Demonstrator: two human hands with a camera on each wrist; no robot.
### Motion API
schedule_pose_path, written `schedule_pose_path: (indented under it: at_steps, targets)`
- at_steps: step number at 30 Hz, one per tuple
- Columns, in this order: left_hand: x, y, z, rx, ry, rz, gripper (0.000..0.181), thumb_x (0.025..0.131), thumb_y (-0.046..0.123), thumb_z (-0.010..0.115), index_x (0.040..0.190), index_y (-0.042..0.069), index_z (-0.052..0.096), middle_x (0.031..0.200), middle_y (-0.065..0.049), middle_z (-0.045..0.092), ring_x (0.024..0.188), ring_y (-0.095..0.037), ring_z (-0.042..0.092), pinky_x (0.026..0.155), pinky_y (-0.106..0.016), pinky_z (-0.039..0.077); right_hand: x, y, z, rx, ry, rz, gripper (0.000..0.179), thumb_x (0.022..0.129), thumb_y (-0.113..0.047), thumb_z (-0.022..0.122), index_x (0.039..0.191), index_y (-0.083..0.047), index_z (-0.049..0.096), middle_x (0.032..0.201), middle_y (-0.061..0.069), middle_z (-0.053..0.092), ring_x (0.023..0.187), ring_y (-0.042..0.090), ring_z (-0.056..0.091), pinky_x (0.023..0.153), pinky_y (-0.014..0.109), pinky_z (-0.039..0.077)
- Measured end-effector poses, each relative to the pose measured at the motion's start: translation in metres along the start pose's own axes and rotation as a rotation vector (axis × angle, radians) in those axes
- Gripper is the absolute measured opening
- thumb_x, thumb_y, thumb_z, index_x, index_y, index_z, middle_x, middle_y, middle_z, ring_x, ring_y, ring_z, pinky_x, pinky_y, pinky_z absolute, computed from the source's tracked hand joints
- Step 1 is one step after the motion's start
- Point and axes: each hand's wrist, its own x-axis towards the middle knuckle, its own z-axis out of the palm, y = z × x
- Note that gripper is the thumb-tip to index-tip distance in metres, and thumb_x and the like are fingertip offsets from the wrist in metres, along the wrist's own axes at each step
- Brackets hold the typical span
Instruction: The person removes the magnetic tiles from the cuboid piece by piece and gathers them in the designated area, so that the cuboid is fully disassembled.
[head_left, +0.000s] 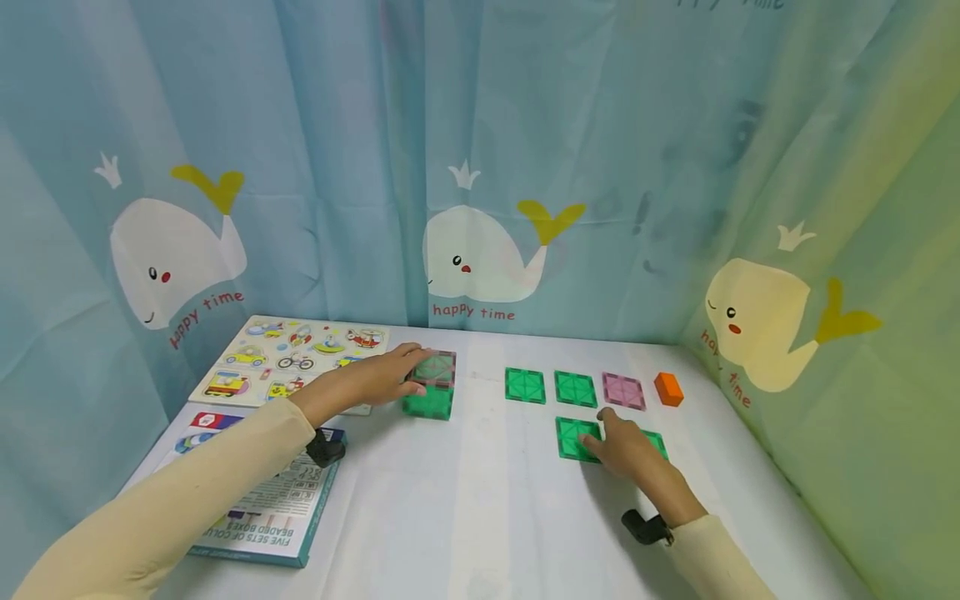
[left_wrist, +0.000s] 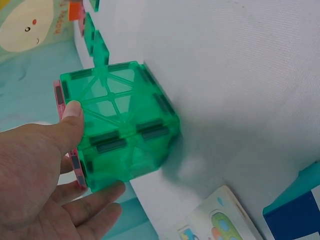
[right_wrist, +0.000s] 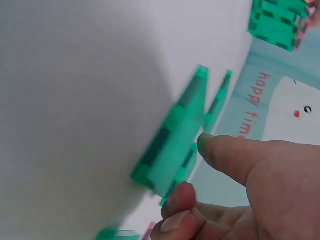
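A cube of translucent green magnetic tiles (head_left: 428, 403) with a pink tile (head_left: 442, 356) on top stands left of the middle. My left hand (head_left: 386, 375) grips its upper left side; in the left wrist view the thumb presses a green face (left_wrist: 112, 95) and the fingers reach round the far side. My right hand (head_left: 626, 442) is at a flat green tile (head_left: 568, 435), thumb and forefinger spread at its right edge. Another green tile (head_left: 657, 442) is partly hidden behind that hand. In the right wrist view the green tile (right_wrist: 172, 145) is blurred and the thumb stands apart from the fingers.
Beyond the right hand lie two green tiles (head_left: 524, 385) (head_left: 576, 388), a pink tile (head_left: 623, 391) and an orange block (head_left: 668, 389). At left are a picture puzzle board (head_left: 258, 337) and a box (head_left: 296, 508). A whale-print curtain (head_left: 480, 125) encloses the table.
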Motion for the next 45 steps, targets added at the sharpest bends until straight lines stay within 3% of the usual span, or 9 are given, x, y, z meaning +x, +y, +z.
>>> schedule_pose_path:
  at_steps: [5,10,14,18,22,28,32,36,45]
  targets:
    - [0.0,0.001,-0.001,-0.01,-0.002,-0.003,0.071,0.112,0.037,0.055,0.169,0.01,0.024,0.171,-0.019,0.026,0.147,-0.039,0.047,0.117,-0.055,0.044,0.008,-0.01,-0.003,0.058,0.028,-0.043,0.061,0.107,-0.031,0.063,0.147,0.011,0.045,0.133,0.036,0.063,0.108,0.041,0.068,0.096,0.063,0.057]
    - [0.0,0.002,-0.001,-0.002,-0.011,-0.008,0.071,0.112,0.037,0.054,0.169,0.011,0.022,0.171,-0.018,0.026,0.148,-0.038,0.046,0.116,-0.054,0.045,0.022,-0.034,-0.004,0.123,-0.001,-0.116,0.065,0.109,-0.036,0.06,0.153,0.008,0.042,0.125,0.029,0.069,0.112,0.04,0.069,0.096,0.06,0.058]
    - [0.0,0.002,-0.001,0.004,-0.01,-0.017,0.071,0.112,0.038,0.054,0.169,0.011,0.022,0.171,-0.019,0.025,0.148,-0.038,0.046,0.116,-0.054,0.045,0.043,-0.054,-0.007,0.267,-0.11,-0.19,0.071,0.11,-0.042,0.058,0.16,0.002,0.035,0.113,0.02,0.072,0.101,0.031,0.07,0.091,0.051,0.058]
    - [0.001,0.002,0.0,0.012,-0.01,-0.022,0.072,0.112,0.04,0.053,0.17,0.012,0.022,0.171,-0.018,0.024,0.148,-0.038,0.046,0.115,-0.054,0.046,0.065,-0.079,-0.007,0.454,-0.2,-0.25,0.071,0.11,-0.045,0.057,0.163,-0.003,0.034,0.124,0.021,0.07,0.104,0.027,0.07,0.098,0.047,0.057]
    - [0.001,0.001,0.0,0.017,-0.007,-0.028,0.072,0.112,0.04,0.054,0.17,0.013,0.022,0.171,-0.019,0.024,0.149,-0.038,0.045,0.115,-0.055,0.045,0.081,-0.108,-0.002,0.608,-0.234,-0.282,0.071,0.109,-0.046,0.057,0.163,-0.006,0.034,0.136,0.021,0.066,0.112,0.028,0.07,0.106,0.047,0.056]
    - [0.003,0.0,-0.001,0.027,-0.001,-0.015,0.072,0.111,0.039,0.056,0.169,0.011,0.024,0.17,-0.02,0.027,0.151,-0.037,0.042,0.12,-0.054,0.042,0.099,-0.142,0.007,0.773,-0.261,-0.295,0.068,0.111,-0.041,0.055,0.163,-0.003,0.034,0.138,0.024,0.066,0.117,0.031,0.07,0.104,0.041,0.057]
    - [0.003,-0.001,-0.002,0.024,-0.009,-0.021,0.074,0.11,0.041,0.057,0.168,0.01,0.026,0.169,-0.018,0.029,0.148,-0.035,0.046,0.119,-0.052,0.043,0.107,-0.157,0.012,0.827,-0.297,-0.29,0.069,0.111,-0.041,0.055,0.164,-0.004,0.03,0.139,0.022,0.065,0.122,0.032,0.068,0.106,0.041,0.056]
    - [0.004,-0.003,-0.005,0.013,-0.013,-0.028,0.074,0.109,0.044,0.058,0.167,0.01,0.029,0.168,-0.017,0.03,0.147,-0.034,0.047,0.118,-0.052,0.044,0.111,-0.166,0.016,0.858,-0.313,-0.309,0.068,0.109,-0.027,0.062,0.165,-0.005,0.031,0.137,0.019,0.064,0.117,0.027,0.068,0.106,0.042,0.056]
    - [0.007,-0.005,-0.007,-0.057,-0.015,-0.032,0.076,0.106,0.043,0.063,0.165,0.007,0.031,0.168,-0.018,0.031,0.148,-0.032,0.046,0.119,-0.052,0.043,0.108,-0.176,0.021,0.913,-0.292,-0.381,0.063,0.106,-0.007,0.063,0.162,-0.002,0.034,0.103,0.007,0.06,0.095,0.015,0.065,0.1,0.04,0.059]
